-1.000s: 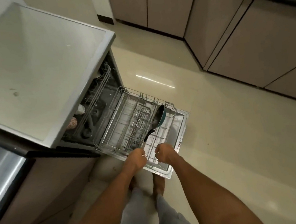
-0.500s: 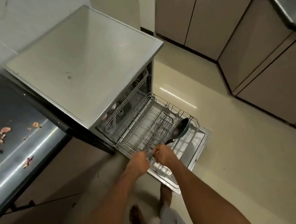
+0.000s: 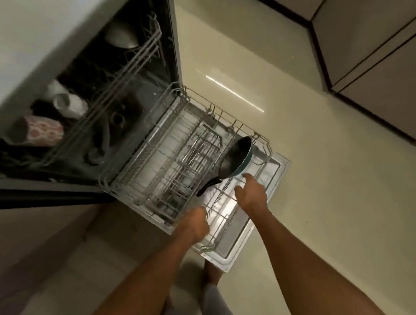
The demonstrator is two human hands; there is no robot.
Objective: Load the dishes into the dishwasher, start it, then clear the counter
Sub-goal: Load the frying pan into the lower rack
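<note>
Dishwasher (image 3: pixel 50 46) open, door (image 3: pixel 274 193) dropped flat over the pale floor (image 3: pixel 319 221). Lower rack (image 3: pixel 148 166) pulled fully out onto the door. Frying pan (image 3: pixel 237 159) (dark inside, teal outside) stands tilted on edge at the far right corner of the lower rack, black handle (image 3: pixel 207 186) pointing down toward the rack's front.

Left hand (image 3: pixel 193 222) at the front rim of the lower rack, fingers curled round the wire there; looks like a grip on the rim, though the blur hides the exact contact. Right hand (image 3: pixel 251 194) further right over the rack's front right part, just beside the pan's lower edge, fingers loosely bent and reaching forward; cannot tell whether they hold a wire or touch the pan.

Upper rack (image 3: pixel 118 71) pushed in, inside the tub. It carries a patterned mug (image 3: pixel 42 129) (pink-and-white print, lying on its side), a white cup (image 3: pixel 69 102) next to it, and a grey bowl (image 3: pixel 121 36) further back. Spray arm (image 3: pixel 106 137) visible on the tub floor.

Brown cabinet fronts (image 3: pixel 370 25) along the right. One bare foot (image 3: pixel 213 272) below the door corner.

No brand, label or writing readable anywhere; frame is motion-blurred.
</note>
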